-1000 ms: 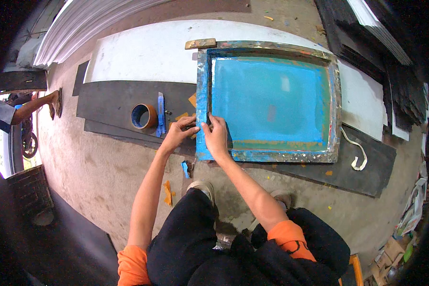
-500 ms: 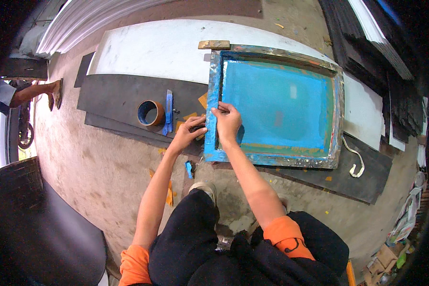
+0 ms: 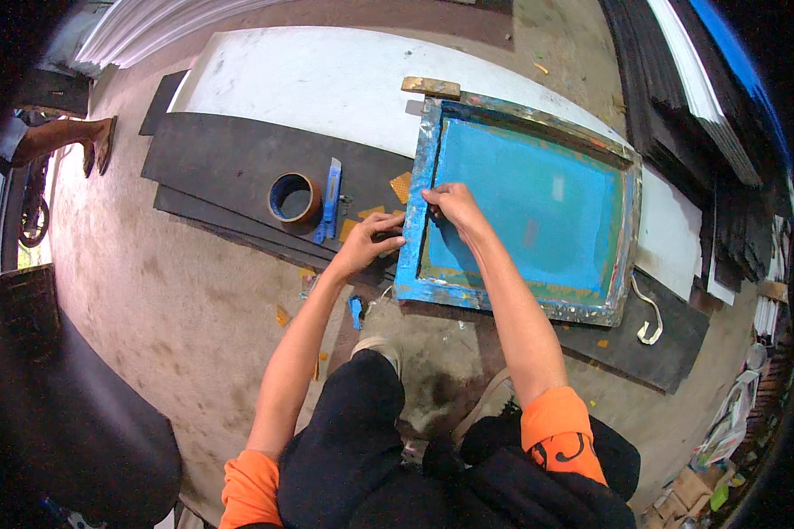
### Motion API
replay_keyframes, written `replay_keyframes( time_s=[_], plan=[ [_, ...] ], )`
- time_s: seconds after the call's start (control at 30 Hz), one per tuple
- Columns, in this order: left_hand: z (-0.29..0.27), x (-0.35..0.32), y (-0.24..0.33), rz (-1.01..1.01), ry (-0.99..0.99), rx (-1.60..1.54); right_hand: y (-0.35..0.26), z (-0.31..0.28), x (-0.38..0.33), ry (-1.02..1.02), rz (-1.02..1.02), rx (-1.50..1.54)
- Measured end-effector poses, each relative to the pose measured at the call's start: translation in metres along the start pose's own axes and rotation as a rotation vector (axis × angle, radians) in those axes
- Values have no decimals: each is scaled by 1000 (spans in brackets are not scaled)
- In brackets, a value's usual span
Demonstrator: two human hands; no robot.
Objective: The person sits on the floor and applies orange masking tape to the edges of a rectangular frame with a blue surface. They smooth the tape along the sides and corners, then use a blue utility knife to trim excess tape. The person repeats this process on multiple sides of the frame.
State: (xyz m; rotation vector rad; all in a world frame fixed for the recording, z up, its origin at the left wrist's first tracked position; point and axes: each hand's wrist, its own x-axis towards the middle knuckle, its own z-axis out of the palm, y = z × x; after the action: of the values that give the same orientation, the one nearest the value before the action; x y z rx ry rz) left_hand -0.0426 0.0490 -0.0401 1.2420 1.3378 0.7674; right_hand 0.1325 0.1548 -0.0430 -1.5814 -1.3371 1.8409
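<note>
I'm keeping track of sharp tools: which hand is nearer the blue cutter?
Left. The left hand is just right of and slightly below the blue cutter in the picture; the right hand is farther right, at the frame's left bar.

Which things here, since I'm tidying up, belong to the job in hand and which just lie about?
Belong to the job:
- screen frame, right hand on it, left hand at its edge
- probably: blue cutter, brown roll

Seemingly lying about:
- white cord
- crumpled blue scrap
- orange scrap
</note>
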Motion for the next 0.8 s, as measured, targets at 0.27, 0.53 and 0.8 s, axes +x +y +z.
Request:
replay_keyframes(
  time_s=[0.27, 0.53, 0.8],
  plan=[
    [4, -3, 7, 56, 30, 15, 10, 12, -6, 135, -13, 155],
    [7, -4, 12, 21, 59, -5, 0, 44, -19, 579, -111, -79],
    [4, 8, 19, 76, -13, -157, -6, 24, 0, 488, 17, 51]
  ],
)
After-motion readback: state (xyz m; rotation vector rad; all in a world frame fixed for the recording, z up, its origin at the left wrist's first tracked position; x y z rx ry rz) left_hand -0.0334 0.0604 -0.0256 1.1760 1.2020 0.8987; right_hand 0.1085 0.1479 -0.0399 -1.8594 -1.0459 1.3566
